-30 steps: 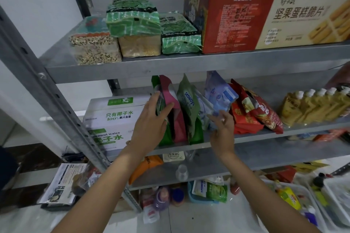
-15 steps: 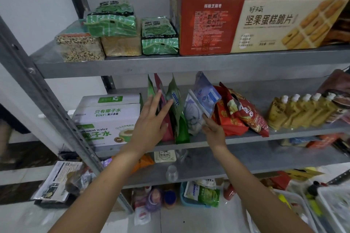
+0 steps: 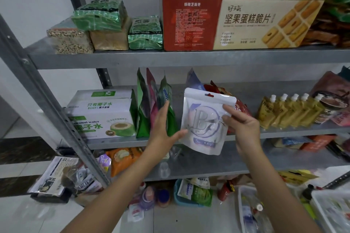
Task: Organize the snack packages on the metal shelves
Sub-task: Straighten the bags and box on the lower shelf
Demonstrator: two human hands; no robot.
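While right hand [image 3: 244, 126] pinches it, pouch [image 3: 201, 130] (white) tilts.

Gripped white pouch [image 3: 205, 125]: large "B". White box [image 3: 102, 113], left of the grip: "100%", "water". Long box [image 3: 265, 22], above the grip: "坚果蛋糕脆片".

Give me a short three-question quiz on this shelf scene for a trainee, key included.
1. Multiple choice: where does the right hand pinch the white pouch? A its right edge; B its bottom edge; C its hanging hole.
2. True or false: the coconut water box stands on the middle shelf, left of the upright pouches.
3. Fill in: the straight fingers of the left hand rest against an upright ____ pouch.
Key: 1 A; 2 true; 3 green, the green pouch.
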